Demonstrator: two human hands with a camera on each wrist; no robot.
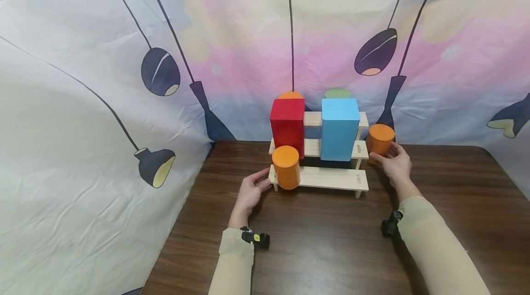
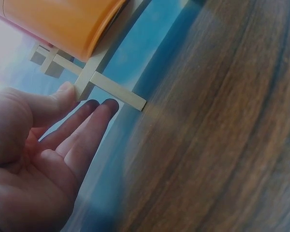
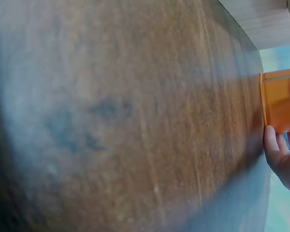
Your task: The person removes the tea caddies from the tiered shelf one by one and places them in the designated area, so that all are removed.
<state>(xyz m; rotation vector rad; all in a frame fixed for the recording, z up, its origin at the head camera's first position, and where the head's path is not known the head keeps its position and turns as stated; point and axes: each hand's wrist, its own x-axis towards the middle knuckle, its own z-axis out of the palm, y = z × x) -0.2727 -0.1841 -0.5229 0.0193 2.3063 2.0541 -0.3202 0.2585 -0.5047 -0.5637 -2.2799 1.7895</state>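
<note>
A light wooden three-step display stand (image 1: 331, 178) stands on the table. My left hand (image 1: 250, 192) holds the left end of its lowest step, the thumb on one side and fingertips on the other in the left wrist view. An orange cylindrical canister (image 1: 286, 168) stands upright at that end, near the hand. To the right of the stand, my right hand (image 1: 396, 166) grips another upright orange canister (image 1: 378, 141) low on its side; whether its base touches the table cannot be told. A red box (image 1: 287, 122) and a blue box (image 1: 340, 129) stand upright on the middle step.
Behind the boxes, the tops of an orange object (image 1: 290, 95) and a green object (image 1: 337, 93) show, mostly hidden. A patterned cloth (image 1: 248, 32) hangs behind the brown wooden table (image 1: 314, 240). Each wrist wears a small black camera.
</note>
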